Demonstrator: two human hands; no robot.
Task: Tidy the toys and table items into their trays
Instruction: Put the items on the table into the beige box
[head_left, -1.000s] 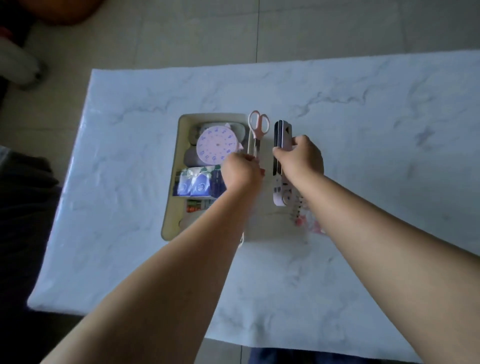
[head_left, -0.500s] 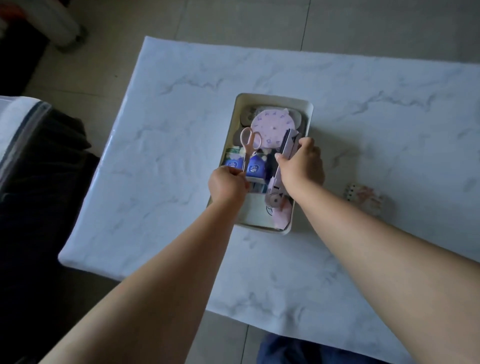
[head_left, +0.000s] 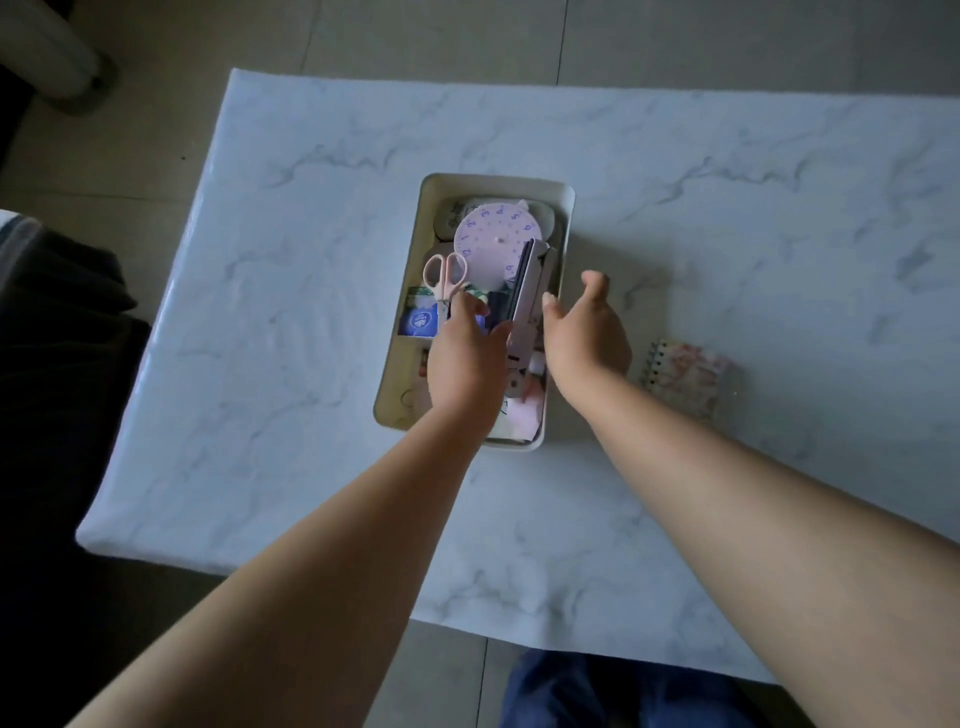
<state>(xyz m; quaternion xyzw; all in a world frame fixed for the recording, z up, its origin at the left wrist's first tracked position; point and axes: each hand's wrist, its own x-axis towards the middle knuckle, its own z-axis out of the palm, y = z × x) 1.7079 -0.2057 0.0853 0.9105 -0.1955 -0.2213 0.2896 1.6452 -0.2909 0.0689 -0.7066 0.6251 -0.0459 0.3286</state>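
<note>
A cream tray (head_left: 498, 180) sits mid-table, packed with items. Inside lie a pink clock disc (head_left: 491, 236), pink-handled scissors (head_left: 445, 273), blue packets (head_left: 418, 319) and a pink-and-dark stapler-like tool (head_left: 532, 291) standing along the right wall. My left hand (head_left: 467, 358) hovers over the tray with its fingers stretched out, fingertips at the scissors' blades, which it hides. My right hand (head_left: 584, 332) is just right of the tool, over the tray's right rim, fingers spread and holding nothing. A small spiral notebook (head_left: 685, 376) lies on the table to the right of the tray.
The white marble-patterned table (head_left: 727, 208) has bare surface on every side of the tray. Its near edge runs across the bottom, with blue trousers (head_left: 597, 691) below it. A dark seat (head_left: 52, 364) stands at the left over a tiled floor.
Scissors and the pink tool went from beside the tray into it. My right hand has let go of the tool and opened. My left hand has loosened from a fist.
</note>
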